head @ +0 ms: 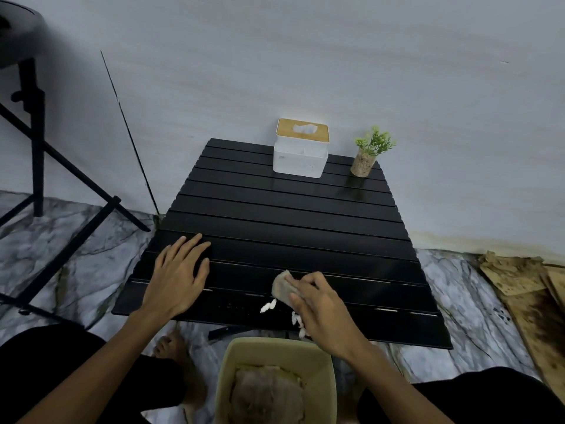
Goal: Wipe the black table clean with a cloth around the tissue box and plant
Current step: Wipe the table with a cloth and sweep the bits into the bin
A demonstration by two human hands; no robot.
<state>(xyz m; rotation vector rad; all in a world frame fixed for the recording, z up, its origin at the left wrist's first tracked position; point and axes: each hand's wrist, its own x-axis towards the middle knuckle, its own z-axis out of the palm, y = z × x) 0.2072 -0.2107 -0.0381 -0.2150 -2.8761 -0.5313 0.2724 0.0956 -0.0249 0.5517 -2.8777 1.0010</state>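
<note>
Right hand [321,313] curled around folded cloth [282,287], cloth's long axis toward the far-left, left hand [180,270] flat on black table [290,209], fingers straight, holding nothing

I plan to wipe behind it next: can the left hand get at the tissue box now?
Probably yes. The left hand lies flat, holding nothing, and only bare table slats lie between it and the tissue box at the far edge; it would likely have to stretch forward.
</note>
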